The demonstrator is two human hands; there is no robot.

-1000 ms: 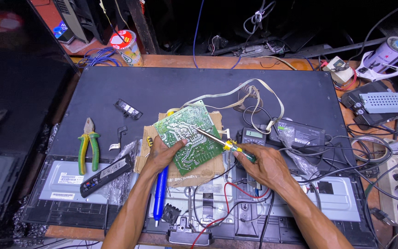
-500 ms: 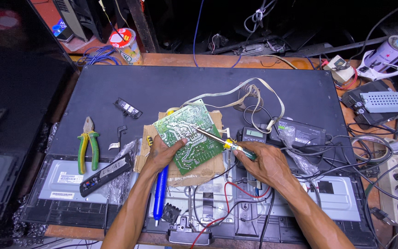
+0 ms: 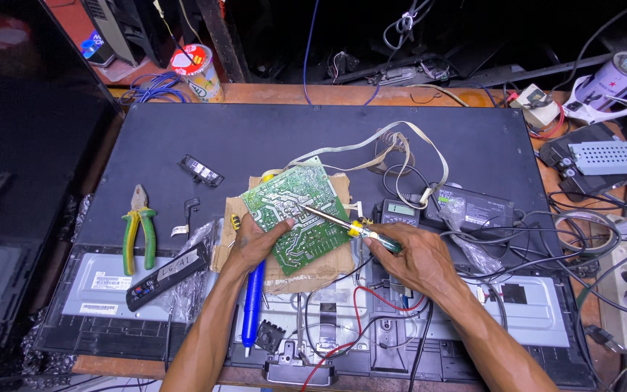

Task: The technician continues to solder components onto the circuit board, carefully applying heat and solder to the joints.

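Green circuit board (image 3: 297, 215), solder side up, pale traces and many small silver joints across it; roughly square, turned at an angle, lying on a scrap of brown cardboard (image 3: 306, 270) at the middle of a dark flat panel (image 3: 255, 138); left hand (image 3: 253, 242) grips the board's near-left edge, thumb on top, fingers curled under; right hand (image 3: 409, 255) clenched around the handle of a soldering iron (image 3: 342, 226), yellow band near the grip, thin metal shaft running left and far, tip resting on the board near its centre, though whether it truly touches a joint is hard to tell at this size; blue desoldering pump (image 3: 253, 297) lies just near of the left wrist; green-and-yellow pliers (image 3: 138, 231) well to the left; black remote (image 3: 166, 275) near them; multimeter (image 3: 396, 212) just right of the board, red and black leads trailing near; grey ribbon cable (image 3: 371, 145) loops off the board's far side.
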